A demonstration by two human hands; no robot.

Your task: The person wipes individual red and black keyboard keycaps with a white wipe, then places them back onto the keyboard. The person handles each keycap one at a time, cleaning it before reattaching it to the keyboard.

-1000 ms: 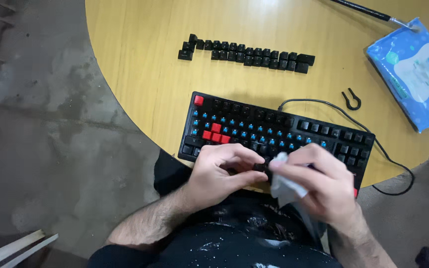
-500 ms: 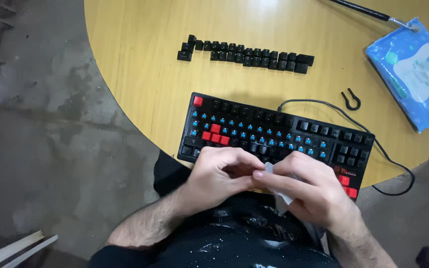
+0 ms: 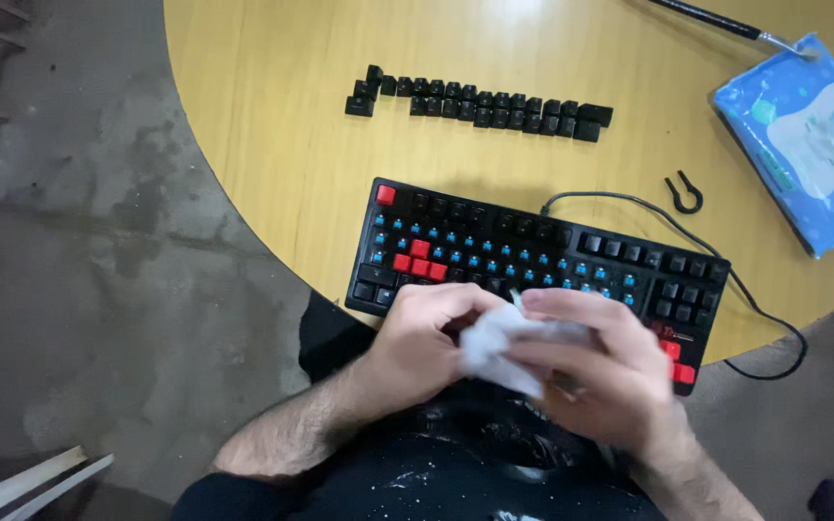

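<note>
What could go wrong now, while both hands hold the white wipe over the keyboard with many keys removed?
The wipe in the left hand and right hand may be damp; moisture could reach the bare blue switches of the keyboard. The keyboard overhangs the table edge and might slip. A sleeve could scatter the loose keycaps.

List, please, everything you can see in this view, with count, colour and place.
Table: one, yellow wood, round, upper frame.
Keyboard: one, black, some red keys, many blue switches bare, near table edge.
Loose keycaps: one row, black, above keyboard.
Keycap puller: one, black, right of keyboard.
Wipes pack: one, blue, right edge.
Rod: one, black, top right.
Wipe: one, white, between both hands.
Left hand: holds wipe.
Right hand: holds wipe.
</note>
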